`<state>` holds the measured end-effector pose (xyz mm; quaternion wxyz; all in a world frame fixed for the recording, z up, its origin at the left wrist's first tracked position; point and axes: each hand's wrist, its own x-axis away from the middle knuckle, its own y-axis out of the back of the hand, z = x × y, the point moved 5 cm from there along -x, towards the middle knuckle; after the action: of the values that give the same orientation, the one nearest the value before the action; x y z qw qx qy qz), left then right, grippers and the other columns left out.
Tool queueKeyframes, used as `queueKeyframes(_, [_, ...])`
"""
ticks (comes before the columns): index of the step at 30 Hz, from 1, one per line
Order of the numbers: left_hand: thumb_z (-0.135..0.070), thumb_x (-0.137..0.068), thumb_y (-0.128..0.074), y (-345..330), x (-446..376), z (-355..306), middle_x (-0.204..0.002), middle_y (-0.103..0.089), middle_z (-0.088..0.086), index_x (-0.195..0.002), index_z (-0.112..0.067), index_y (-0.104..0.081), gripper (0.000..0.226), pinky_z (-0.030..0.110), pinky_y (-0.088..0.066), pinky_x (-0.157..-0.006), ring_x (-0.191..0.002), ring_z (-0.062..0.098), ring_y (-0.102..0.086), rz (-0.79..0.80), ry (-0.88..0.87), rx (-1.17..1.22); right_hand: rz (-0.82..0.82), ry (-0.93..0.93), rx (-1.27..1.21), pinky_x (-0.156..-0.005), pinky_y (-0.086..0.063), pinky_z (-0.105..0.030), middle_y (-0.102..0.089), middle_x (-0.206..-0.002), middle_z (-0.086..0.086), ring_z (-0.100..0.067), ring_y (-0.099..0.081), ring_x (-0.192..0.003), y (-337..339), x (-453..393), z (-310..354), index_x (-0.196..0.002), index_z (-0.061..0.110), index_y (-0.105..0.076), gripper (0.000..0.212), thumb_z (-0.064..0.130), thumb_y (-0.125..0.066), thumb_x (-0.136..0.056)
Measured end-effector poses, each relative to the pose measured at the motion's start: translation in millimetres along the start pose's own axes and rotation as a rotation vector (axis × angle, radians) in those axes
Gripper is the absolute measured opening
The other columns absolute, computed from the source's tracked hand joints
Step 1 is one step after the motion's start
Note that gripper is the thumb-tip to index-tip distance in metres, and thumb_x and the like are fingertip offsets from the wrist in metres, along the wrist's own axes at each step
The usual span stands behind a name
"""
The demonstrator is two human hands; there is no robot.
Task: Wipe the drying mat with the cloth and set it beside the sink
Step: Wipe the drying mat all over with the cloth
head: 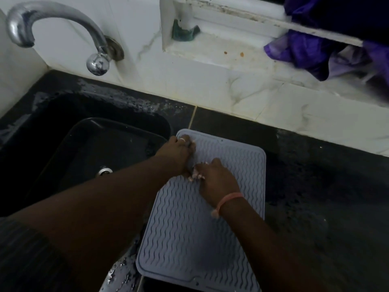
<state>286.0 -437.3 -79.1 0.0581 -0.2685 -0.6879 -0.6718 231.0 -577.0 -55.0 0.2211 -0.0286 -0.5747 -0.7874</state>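
The drying mat (pixel 202 218) is lying flat on the table (pixel 315 186), right beside the sink (pixel 84 148). It looks like ribbed silicone, so I'd guess it's light, floppy and a bit slick when wet. My left hand (pixel 179 152) and right hand (pixel 216 178) are both on its far end, fingers curled; I can't tell if they're holding the cloth. I'd lift the mat by a corner edge.

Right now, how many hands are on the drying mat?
2. The left hand is at the drying mat's far left corner next to the sink; the right hand rests just beside it, nearer the mat's middle. Any cloth under them is hidden.
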Motion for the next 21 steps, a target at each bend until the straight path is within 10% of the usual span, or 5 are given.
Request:
queueKeyframes(5, [-0.048,-0.069,-0.089,2.2,9.8,-0.8,-0.168,0.014,0.012,-0.162,-0.015,0.008,0.139,0.052,-0.013,-0.124,-0.153,0.043,0.004,0.168,-0.015,-0.001,0.148,0.104,-0.059,-0.1,-0.053,-0.039,-0.064,-0.121,-0.001,-0.02,-0.065,-0.105,6.2,1.5,-2.9,-0.123,0.029,-0.071,0.028,0.025,-0.063,-0.096])
queueKeyframes(10, [-0.024,-0.075,-0.087,-2.7,23.9,-2.2,-0.17,0.009,0.007,-0.162,-0.017,0.007,0.128,0.048,-0.012,-0.126,-0.156,0.031,0.007,0.077,0.054,0.168,-0.17,-0.009,-0.161,-0.095,-0.055,-0.037,-0.07,-0.114,-0.003,-0.02,-0.068,-0.103,39.2,-50.7,-20.8,-0.118,0.026,-0.071,0.025,0.022,-0.056,-0.098])
queueKeyframes(15, [-0.037,-0.077,-0.084,-15.2,31.4,-0.5,-0.169,0.013,0.006,-0.161,-0.018,0.009,0.127,0.048,0.0,-0.124,-0.155,0.03,0.011,0.111,0.052,0.103,-0.132,-0.027,0.006,-0.098,-0.053,-0.043,-0.047,-0.142,-0.013,-0.03,-0.061,-0.117,14.4,-64.2,-12.9,-0.142,0.029,-0.054,0.048,0.02,-0.061,-0.095])
queueKeyframes(21, [-0.04,-0.071,-0.088,-17.3,29.5,-3.3,-0.169,0.014,0.008,-0.161,-0.017,0.012,0.136,0.049,-0.004,-0.125,-0.155,0.032,0.011,0.101,0.064,0.102,-0.09,0.017,-0.026,-0.09,-0.054,-0.035,-0.049,-0.127,-0.005,-0.019,-0.06,-0.098,-1.5,-18.7,3.7,-0.126,0.03,-0.061,0.03,0.025,-0.062,-0.096])
